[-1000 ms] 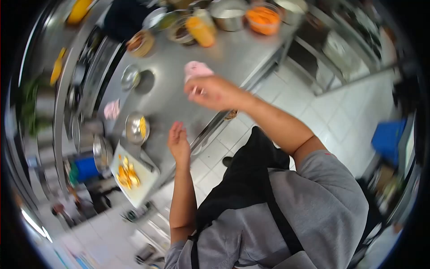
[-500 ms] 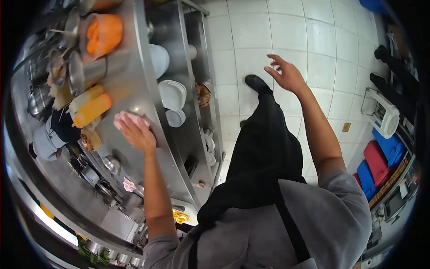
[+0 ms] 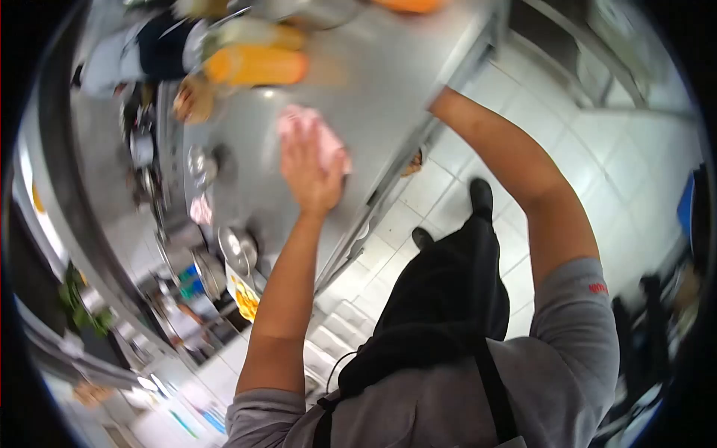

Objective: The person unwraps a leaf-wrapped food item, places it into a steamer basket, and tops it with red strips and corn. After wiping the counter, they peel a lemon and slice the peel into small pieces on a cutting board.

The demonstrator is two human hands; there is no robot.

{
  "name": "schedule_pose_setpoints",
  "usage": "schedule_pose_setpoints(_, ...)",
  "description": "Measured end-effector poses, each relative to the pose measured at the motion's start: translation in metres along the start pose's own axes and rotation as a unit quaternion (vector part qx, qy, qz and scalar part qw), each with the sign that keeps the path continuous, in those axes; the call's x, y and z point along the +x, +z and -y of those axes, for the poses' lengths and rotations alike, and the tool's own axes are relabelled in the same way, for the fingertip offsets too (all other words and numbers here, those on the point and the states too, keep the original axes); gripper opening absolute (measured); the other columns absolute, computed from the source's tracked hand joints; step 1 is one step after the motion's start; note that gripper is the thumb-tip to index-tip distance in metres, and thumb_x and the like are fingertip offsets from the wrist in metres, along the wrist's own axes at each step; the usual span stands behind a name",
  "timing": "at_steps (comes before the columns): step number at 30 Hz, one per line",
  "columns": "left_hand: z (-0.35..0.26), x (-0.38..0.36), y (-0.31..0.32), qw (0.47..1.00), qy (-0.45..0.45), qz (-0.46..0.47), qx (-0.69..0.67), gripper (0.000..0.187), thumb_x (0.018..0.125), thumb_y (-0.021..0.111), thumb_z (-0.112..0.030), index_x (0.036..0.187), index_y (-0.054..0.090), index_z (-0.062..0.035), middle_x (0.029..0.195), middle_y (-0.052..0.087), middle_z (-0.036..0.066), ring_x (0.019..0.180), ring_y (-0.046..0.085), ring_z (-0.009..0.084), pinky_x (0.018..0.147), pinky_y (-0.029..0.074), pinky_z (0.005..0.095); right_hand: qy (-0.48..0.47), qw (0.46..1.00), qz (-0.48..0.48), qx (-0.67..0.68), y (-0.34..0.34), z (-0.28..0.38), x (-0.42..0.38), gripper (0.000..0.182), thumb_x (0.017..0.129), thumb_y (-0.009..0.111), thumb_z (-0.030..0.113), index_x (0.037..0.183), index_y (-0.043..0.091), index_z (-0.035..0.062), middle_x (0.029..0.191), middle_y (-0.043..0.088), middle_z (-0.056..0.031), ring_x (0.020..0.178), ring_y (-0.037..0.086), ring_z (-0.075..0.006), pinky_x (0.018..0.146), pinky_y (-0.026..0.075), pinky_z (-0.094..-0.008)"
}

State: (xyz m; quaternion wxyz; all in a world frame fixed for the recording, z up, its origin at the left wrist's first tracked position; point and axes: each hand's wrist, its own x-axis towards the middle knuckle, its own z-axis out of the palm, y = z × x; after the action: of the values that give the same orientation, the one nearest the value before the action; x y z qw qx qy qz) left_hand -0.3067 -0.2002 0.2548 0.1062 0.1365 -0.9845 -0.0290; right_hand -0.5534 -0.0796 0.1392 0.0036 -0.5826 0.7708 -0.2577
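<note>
My left hand (image 3: 308,175) lies over a pink cloth (image 3: 328,145), pressing it onto the stainless steel counter (image 3: 258,160). The cloth bunches out past the fingers on both sides. My right forearm reaches to the counter's edge, and the right hand is hidden behind or below that edge, so its fingers do not show. Beyond the cloth lies an orange squeeze bottle (image 3: 258,66), with a paler yellow bottle (image 3: 261,33) behind it.
On the counter's far side are a shiny metal utensil (image 3: 202,166) and another pink cloth (image 3: 201,210). A metal bowl (image 3: 238,250) sits near the counter's end. Another person (image 3: 160,52) stands across the counter. White tiles (image 3: 418,198) cover the floor.
The view has turned and shifted along the counter. My right hand, earlier open over the floor, has moved to the counter's edge and out of sight. My left hand stays on the cloth.
</note>
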Motion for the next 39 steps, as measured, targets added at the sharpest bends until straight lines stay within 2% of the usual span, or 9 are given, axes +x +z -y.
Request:
schedule_pose_setpoints(4,-0.006,-0.005,-0.002,0.995,-0.098,-0.016,0.009,0.075,0.092,0.068,-0.051,0.158,0.050,-0.0203,0.167,0.039,0.016,0.153,0.032,0.0460,0.120,0.027,0.0605,-0.066,0.998,-0.018,-0.002,0.018,-0.018,-0.018,0.043,0.095,0.062,0.021,0.136,0.066,0.0104,0.134,0.069,-0.0094,0.131,0.059,-0.0299,0.119,0.039,-0.0506)
schedule_pose_setpoints(10,-0.008,-0.007,-0.012,0.993,-0.094,-0.055,-0.045,0.066,0.088,0.074,-0.048,0.148,0.061,-0.0211,0.165,0.043,0.010,0.149,0.037,0.0428,0.118,0.029,0.0562,-0.101,0.994,-0.040,-0.012,0.039,-0.081,-0.047,0.044,0.093,0.063,0.019,0.135,0.066,0.0101,0.133,0.069,-0.0097,0.130,0.059,-0.0298,0.118,0.040,-0.0508)
schedule_pose_setpoints(22,-0.008,-0.010,-0.013,0.990,-0.101,-0.077,-0.057,0.063,0.088,0.073,-0.049,0.144,0.064,-0.0211,0.165,0.044,0.008,0.148,0.039,0.0396,0.119,0.029,0.0532,0.039,0.995,-0.084,-0.030,0.068,-0.065,-0.074,0.046,0.089,0.065,0.016,0.134,0.067,0.0096,0.130,0.071,-0.0103,0.130,0.060,-0.0297,0.117,0.041,-0.0512)
schedule_pose_setpoints(24,-0.010,-0.009,-0.014,0.991,-0.100,-0.074,-0.055,0.063,0.089,0.072,-0.049,0.145,0.064,-0.0212,0.165,0.044,0.008,0.148,0.038,0.0394,0.119,0.029,0.0535,0.053,0.993,-0.096,-0.038,0.050,-0.067,-0.083,0.046,0.089,0.066,0.015,0.134,0.067,0.0095,0.130,0.071,-0.0103,0.130,0.060,-0.0297,0.117,0.041,-0.0513)
schedule_pose_setpoints(26,-0.009,-0.010,-0.017,0.990,-0.105,-0.075,-0.051,0.063,0.089,0.072,-0.049,0.145,0.064,-0.0214,0.165,0.044,0.008,0.149,0.038,0.0391,0.119,0.029,0.0538,-0.053,0.983,-0.084,-0.154,-0.009,-0.038,-0.100,0.044,0.083,0.068,0.010,0.127,0.069,0.0068,0.125,0.072,-0.0111,0.122,0.063,-0.0300,0.109,0.046,-0.0507)
schedule_pose_setpoints(33,-0.012,-0.023,-0.017,0.989,-0.108,-0.089,-0.052,0.063,0.091,0.070,-0.049,0.147,0.061,-0.0221,0.164,0.044,0.006,0.152,0.034,0.0371,0.119,0.030,0.0546,-0.009,0.990,0.019,-0.140,-0.075,-0.021,-0.247,0.012,0.082,0.067,0.008,0.094,0.067,0.0070,0.092,0.068,-0.0122,0.095,0.064,-0.0334,0.084,0.051,-0.0538)
schedule_pose_setpoints(35,-0.011,-0.036,-0.021,0.987,-0.117,-0.103,-0.049,0.063,0.091,0.070,-0.048,0.148,0.060,-0.0224,0.165,0.043,0.006,0.152,0.034,0.0364,0.119,0.031,0.0548,0.081,0.978,0.141,-0.129,-0.108,-0.005,-0.290,0.003,0.086,0.070,0.009,0.088,0.072,0.0096,0.085,0.069,-0.0132,0.090,0.066,-0.0354,0.080,0.054,-0.0521)
schedule_pose_setpoints(37,0.000,-0.075,-0.036,0.993,-0.057,-0.086,-0.065,0.062,0.092,0.071,-0.046,0.148,0.059,-0.0227,0.165,0.043,0.006,0.153,0.035,0.0354,0.117,0.034,0.0560,0.151,0.966,0.203,-0.055,-0.163,0.035,-0.312,0.012,0.085,0.077,0.015,0.084,0.074,0.0040,0.085,0.071,-0.0200,0.085,0.067,-0.0424,0.075,0.056,-0.0535)
schedule_pose_setpoints(39,0.012,-0.121,-0.049,0.989,-0.099,-0.087,-0.059,0.061,0.092,0.071,-0.045,0.148,0.060,-0.0225,0.165,0.043,0.006,0.152,0.036,0.0354,0.117,0.035,0.0567,0.149,0.970,0.189,0.038,-0.208,0.053,-0.345,0.021,0.078,0.085,0.011,0.093,0.076,0.0001,0.086,0.071,-0.0248,0.080,0.069,-0.0447,0.071,0.056,-0.0539)
